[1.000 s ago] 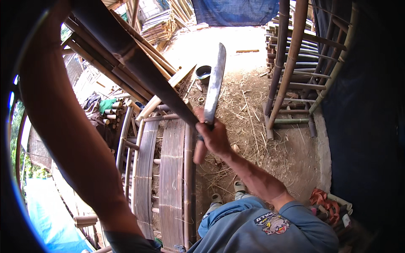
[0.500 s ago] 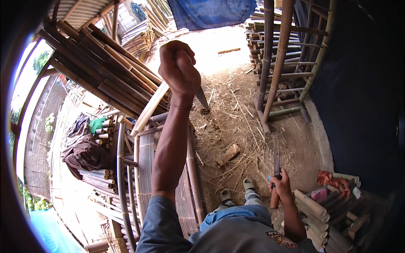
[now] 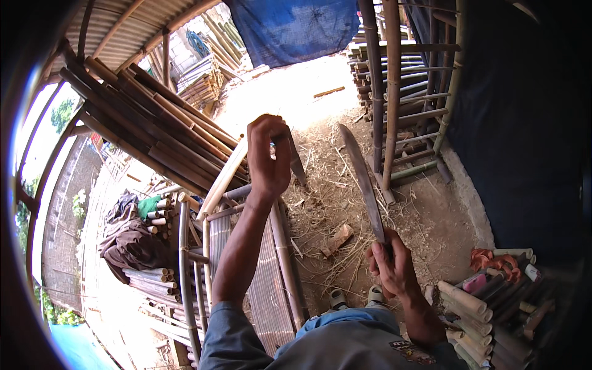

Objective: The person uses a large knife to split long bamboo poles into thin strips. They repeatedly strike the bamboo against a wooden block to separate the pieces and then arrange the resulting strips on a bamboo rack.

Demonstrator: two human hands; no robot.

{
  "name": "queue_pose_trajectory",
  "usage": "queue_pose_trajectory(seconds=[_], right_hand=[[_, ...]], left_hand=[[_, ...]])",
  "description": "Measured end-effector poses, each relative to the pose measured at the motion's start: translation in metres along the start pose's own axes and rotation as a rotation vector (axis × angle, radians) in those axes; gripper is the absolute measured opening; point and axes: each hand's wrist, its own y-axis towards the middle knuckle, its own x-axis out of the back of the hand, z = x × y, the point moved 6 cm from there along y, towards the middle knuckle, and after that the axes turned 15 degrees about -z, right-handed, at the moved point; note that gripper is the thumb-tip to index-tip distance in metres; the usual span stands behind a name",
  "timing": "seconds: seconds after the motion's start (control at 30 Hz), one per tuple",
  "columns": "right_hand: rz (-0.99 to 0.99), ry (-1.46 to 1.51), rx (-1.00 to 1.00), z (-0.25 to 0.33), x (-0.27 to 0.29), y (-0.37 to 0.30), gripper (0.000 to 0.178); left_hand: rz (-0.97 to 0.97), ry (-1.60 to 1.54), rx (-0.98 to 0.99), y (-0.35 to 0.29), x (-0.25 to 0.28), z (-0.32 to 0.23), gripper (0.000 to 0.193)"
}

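Observation:
My right hand is closed round the handle of a machete. The machete's long, dark, slightly curved blade points up and away over the dirt floor. In front of me, at the end of my outstretched arm, my left hand has its fingers curled round the upper part of a dark bamboo piece. This piece slants down from behind the fingers toward the ground; its upper end is mostly hidden by the hand. The two hands are well apart, and the blade does not touch the bamboo.
A slatted bamboo bench stands close on my left, with dark bamboo poles stacked beyond it. A bamboo rack is at the right. Cut bamboo lengths lie by my right arm. A wood block and shavings litter the floor.
My right hand has raised the machete from low at my right side, forward and toward the middle. My left hand has come lower and nearer to me. The view has shifted slightly.

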Motion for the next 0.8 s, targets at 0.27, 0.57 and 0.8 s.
queue_pose_trajectory(seconds=[0.27, 0.57, 0.8], right_hand=[[-0.021, -0.235, 0.46, 0.086, -0.006, 0.032, 0.025], [0.008, -0.296, 0.529, 0.08, -0.003, 0.034, 0.026], [0.021, -0.272, 0.511, 0.076, 0.008, 0.039, 0.026]], left_hand=[[0.277, 0.111, 0.122, -0.029, -0.007, -0.075, 0.032], [0.275, 0.096, 0.126, -0.046, -0.018, -0.081, 0.034], [0.282, 0.108, 0.167, -0.052, -0.029, -0.081, 0.035]])
